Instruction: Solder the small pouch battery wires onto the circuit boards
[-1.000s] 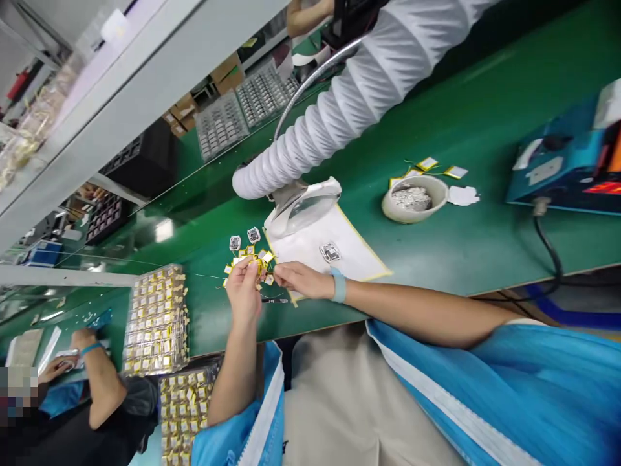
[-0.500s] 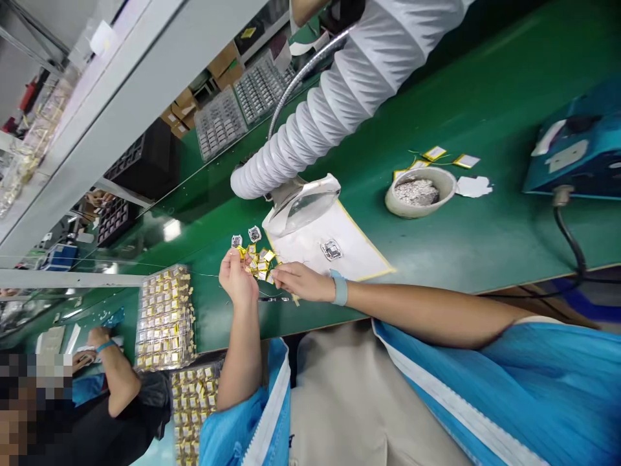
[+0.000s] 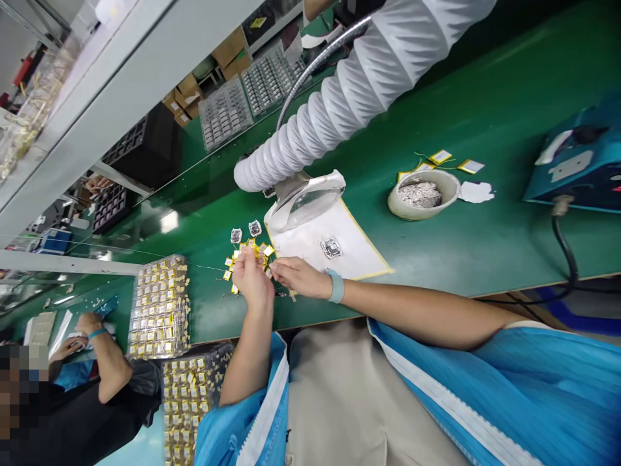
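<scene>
My left hand (image 3: pixel 250 278) is closed around a cluster of small yellow-taped flat cells with thin wires (image 3: pixel 247 257), which fans out past my fingers. My right hand (image 3: pixel 298 275), with a teal wristband (image 3: pixel 336 286), comes in from the right, its fingertips pinching the cluster's edge. Two small silver cells (image 3: pixel 245 232) lie just beyond the cluster on the green bench (image 3: pixel 466 246). Another silver cell (image 3: pixel 331 248) rests on a white sheet with a yellow border (image 3: pixel 359 249). A black-handled tool (image 3: pixel 282 293) is mostly hidden under my right hand.
A magnifier lens (image 3: pixel 305 202) and white ribbed duct (image 3: pixel 330 120) hang above the sheet. Right of them sit a bowl of silver scraps (image 3: pixel 420 194) and a blue machine (image 3: pixel 577 165). Bagged cells (image 3: pixel 159 307) lie left, near a co-worker's hand (image 3: pixel 87 327).
My left hand has closed further around the cluster and now covers more of it. The view has shifted slightly, while my right hand stays at the cluster's edge.
</scene>
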Motion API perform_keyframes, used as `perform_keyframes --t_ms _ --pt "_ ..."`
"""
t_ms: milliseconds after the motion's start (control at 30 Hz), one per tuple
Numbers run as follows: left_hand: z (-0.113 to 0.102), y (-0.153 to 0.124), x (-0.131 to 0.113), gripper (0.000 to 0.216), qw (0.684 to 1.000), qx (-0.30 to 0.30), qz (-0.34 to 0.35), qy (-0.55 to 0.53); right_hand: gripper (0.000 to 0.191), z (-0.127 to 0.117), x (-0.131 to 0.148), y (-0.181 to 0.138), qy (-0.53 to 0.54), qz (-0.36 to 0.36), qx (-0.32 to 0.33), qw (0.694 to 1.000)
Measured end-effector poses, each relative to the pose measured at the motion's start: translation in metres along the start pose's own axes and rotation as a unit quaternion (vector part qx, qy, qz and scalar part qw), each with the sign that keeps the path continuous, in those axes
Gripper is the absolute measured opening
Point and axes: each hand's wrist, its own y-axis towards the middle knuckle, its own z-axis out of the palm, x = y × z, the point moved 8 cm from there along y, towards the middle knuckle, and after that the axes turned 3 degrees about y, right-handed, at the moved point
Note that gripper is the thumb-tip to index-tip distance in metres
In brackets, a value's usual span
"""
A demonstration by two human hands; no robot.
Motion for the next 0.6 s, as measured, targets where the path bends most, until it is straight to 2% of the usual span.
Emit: perform_keyframes --t_ms 67,133,233,333,433,500,600 --pt "-0.015 0.018 -0.010 0.056 0.998 -0.017 0.041 0.040 0.047 0.005 -0.003 -0.005 -0.004 0.017 0.012 1.000" --pt "-0.026 0.028 -0.016 0.055 0.993 -0.008 0.071 0.099 0.041 0.009 -0.006 -0.010 0.000 0.034 0.023 0.999" --pt "-0.033 0.030 -0.018 0.046 0.970 0.057 0.105 0.213 0.038 0.009 -0.010 -0.013 0.026 0.059 0.019 0.998" --pt "-0.026 0.030 -0.022 0.034 0.924 0.125 0.158 0.324 0.035 0.004 -0.011 -0.011 0.064 0.081 -0.003 0.995" --pt "0.004 0.054 -0.030 0.028 0.871 0.163 0.222 0.406 0.036 0.000 -0.010 -0.008 0.094 0.093 -0.021 0.991" --pt "0.043 0.079 -0.030 0.028 0.836 0.200 0.253 0.443 0.039 -0.003 -0.010 -0.007 0.106 0.100 -0.030 0.989" --pt "0.114 0.117 -0.017 0.032 0.787 0.257 0.275 0.489 0.041 -0.006 -0.008 -0.006 0.110 0.109 -0.042 0.987"
